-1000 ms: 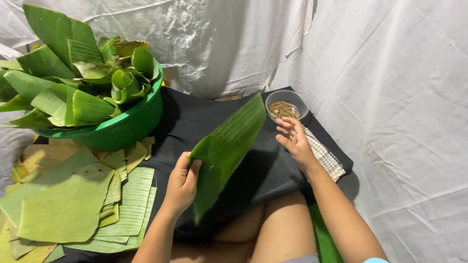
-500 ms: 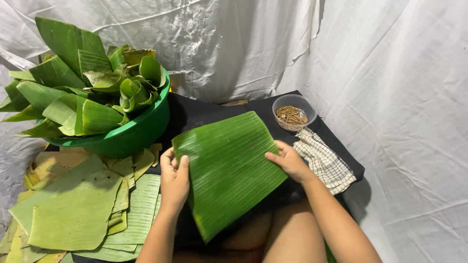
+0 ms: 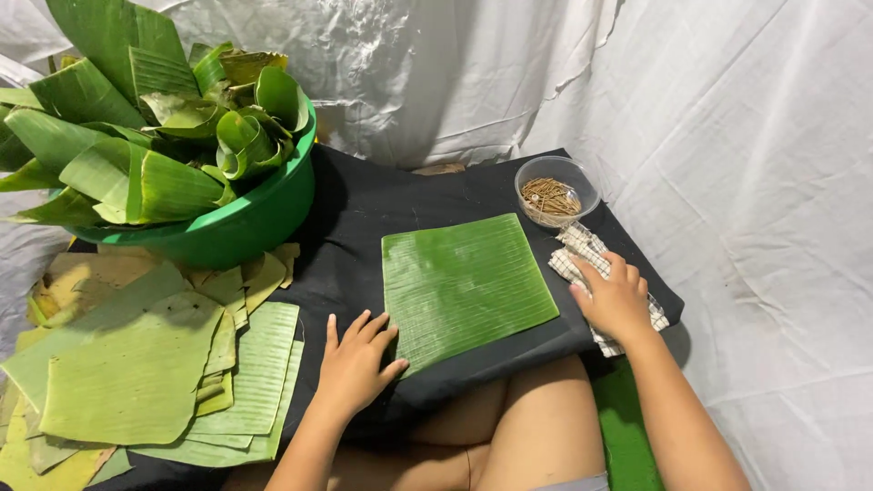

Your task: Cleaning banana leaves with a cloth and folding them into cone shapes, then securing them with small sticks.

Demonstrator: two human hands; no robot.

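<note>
- Leaf square [image 3: 464,284] now flat on black tabletop [image 3: 364,209], released.
- Left hand [image 3: 356,364] splayed at its 8 o'clock edge.
- Right hand [image 3: 615,298] moved to checked cloth [image 3: 582,250], fingers loosely apart on it.

Looked like a makeshift home food-prep corner: white sheeting [image 3: 727,136] for walls, black cloth [image 3: 364,236] on floor, green basin [image 3: 245,223] of banana leaves [image 3: 136,136].

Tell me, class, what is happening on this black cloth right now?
A seated person has a square-cut banana leaf lying flat on the black cloth. The left hand rests open at the leaf's near left corner; the right hand presses on a checked cloth beside a small bowl of thin sticks. A green basin of rolled leaves and a stack of cut leaf pieces sit to the left.
</note>
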